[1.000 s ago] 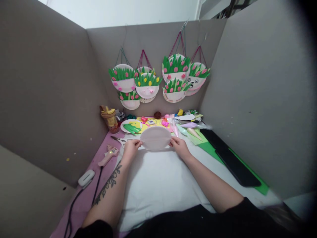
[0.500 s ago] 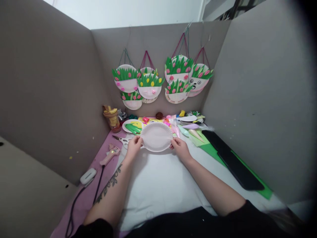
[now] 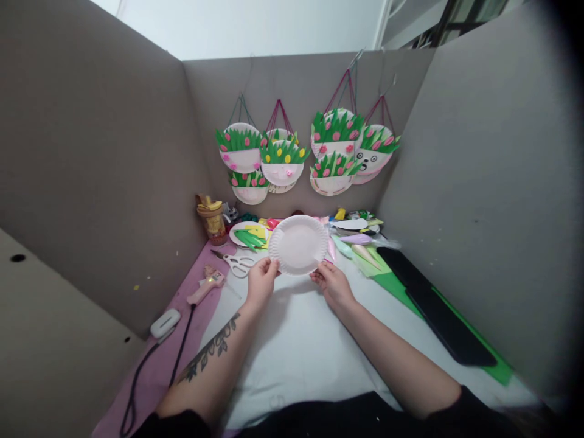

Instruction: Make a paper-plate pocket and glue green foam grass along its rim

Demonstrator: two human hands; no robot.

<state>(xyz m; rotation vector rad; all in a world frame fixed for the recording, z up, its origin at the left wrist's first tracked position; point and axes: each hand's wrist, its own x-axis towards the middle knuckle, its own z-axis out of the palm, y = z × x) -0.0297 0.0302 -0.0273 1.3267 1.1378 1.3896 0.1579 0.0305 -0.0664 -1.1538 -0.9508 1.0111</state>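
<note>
A round white paper plate (image 3: 298, 244) with a crimped rim is held up above the table, its face toward me. My left hand (image 3: 263, 281) pinches its lower left edge between thumb and fingers. On the lower right edge, my right hand (image 3: 331, 284) grips the rim the same way. Left of the plate lies a pair of white-handled scissors (image 3: 237, 263), close to my left hand. Behind these, another white plate (image 3: 234, 234) carries green leaf-shaped and yellow paper cut-outs (image 3: 250, 236).
A pink glue gun (image 3: 207, 286) with a black cord lies at left, near a white device (image 3: 165, 323). A lidded cup (image 3: 213, 222) stands at the back left. Black boards (image 3: 433, 304) lie on green sheets at right. Flower-decorated plates (image 3: 283, 164) hang on the grey back partition.
Both hands have shifted from the plate's sides to its lower edge, and the plate is raised slightly. The scissors show more fully. The whole view has shifted a little.
</note>
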